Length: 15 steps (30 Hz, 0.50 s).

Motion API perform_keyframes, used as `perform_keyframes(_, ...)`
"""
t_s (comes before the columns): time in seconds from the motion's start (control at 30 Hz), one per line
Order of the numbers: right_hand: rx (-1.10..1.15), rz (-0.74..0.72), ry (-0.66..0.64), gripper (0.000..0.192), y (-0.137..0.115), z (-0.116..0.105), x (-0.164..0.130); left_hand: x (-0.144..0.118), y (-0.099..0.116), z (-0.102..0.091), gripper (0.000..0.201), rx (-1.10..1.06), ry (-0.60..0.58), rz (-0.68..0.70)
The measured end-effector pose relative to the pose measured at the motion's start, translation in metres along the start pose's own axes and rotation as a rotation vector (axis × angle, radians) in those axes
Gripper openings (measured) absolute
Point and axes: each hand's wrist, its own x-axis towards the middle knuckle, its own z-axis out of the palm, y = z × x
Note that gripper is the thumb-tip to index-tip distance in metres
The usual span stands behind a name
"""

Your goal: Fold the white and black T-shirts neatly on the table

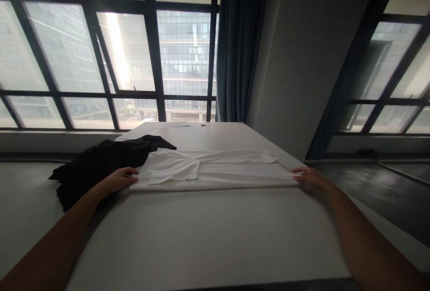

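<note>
A white garment point(228, 172), folded into a long strip, lies across the white table point(215, 233). What looks like a sleeve is laid over its left part, with creases running along the top layer. My left hand point(119, 180) pinches the near left corner of the cloth between thumb and fingers. At the opposite end, my right hand point(311, 178) grips the near right corner in the same way. The near edge between both hands runs nearly straight. Part of each hand's grip is hard to see in the dim light.
A heap of black cloth point(101, 161) hangs over the table's left edge, close to my left forearm. Papers point(168, 125) lie at the far end, near a small round hole point(203, 125). Beyond stand windows and a dark blue curtain point(238, 49).
</note>
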Motion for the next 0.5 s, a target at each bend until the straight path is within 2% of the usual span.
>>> perform_keyframes(0.1, 0.036, 0.078, -0.134, 0.047, -0.002, 0.000, -0.001, -0.001, -0.001, 0.000, 0.066, 0.075, -0.099, -0.012)
perform_keyframes(0.17, 0.032, 0.062, -0.126, 0.049, -0.003, 0.002, 0.000, 0.000, -0.001, 0.002, 0.065, 0.131, -0.138, -0.020)
perform_keyframes(0.3, -0.032, -0.006, -0.051, 0.045, 0.004, 0.005, 0.007, 0.000, 0.001, 0.002, 0.063, 0.210, -0.122, -0.039)
perform_keyframes(0.4, -0.072, 0.008, 0.010, 0.043, 0.012, 0.006, 0.014, -0.003, 0.004, -0.003, 0.063, 0.226, -0.137, -0.053)
perform_keyframes(0.5, -0.108, 0.043, -0.030, 0.042, 0.018, 0.008, 0.017, -0.008, 0.006, -0.009, 0.065, 0.247, -0.223, -0.077)
